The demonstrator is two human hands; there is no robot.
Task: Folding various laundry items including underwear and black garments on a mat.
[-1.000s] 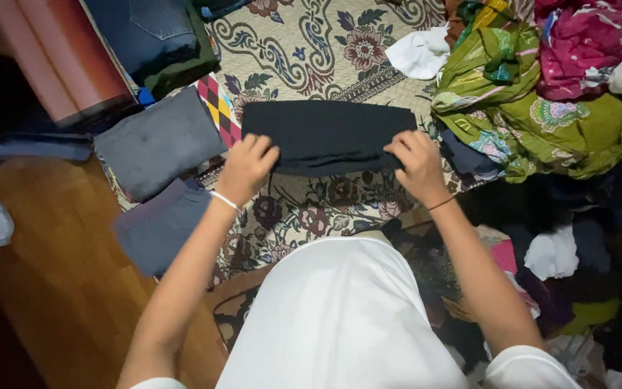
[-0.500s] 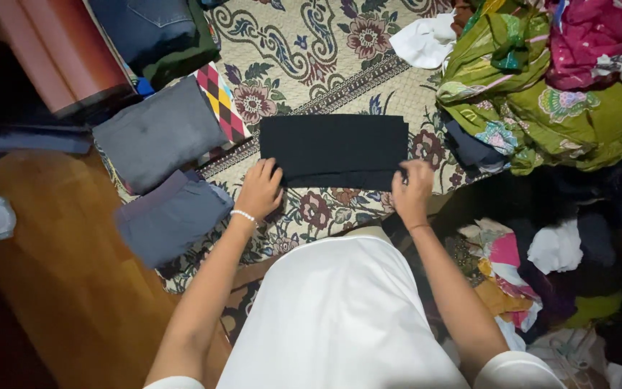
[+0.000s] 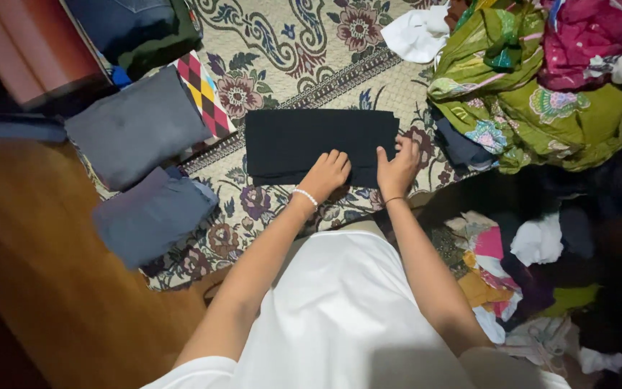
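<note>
We press the left hand (image 3: 327, 173) and right hand (image 3: 397, 167), both flat and holding nothing, on the black folded cloth (image 3: 311, 140) mid-frame; keep its edges square.

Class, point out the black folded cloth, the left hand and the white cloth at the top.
Black cloth (image 3: 289, 140), head view, its flat top.
Left hand (image 3: 327, 173), head view, its back.
White cloth (image 3: 415, 34), head view, its middle.

Black garment (image 3: 304, 140) matt cloth; floor (image 3: 44, 288) glossy wood.
</note>
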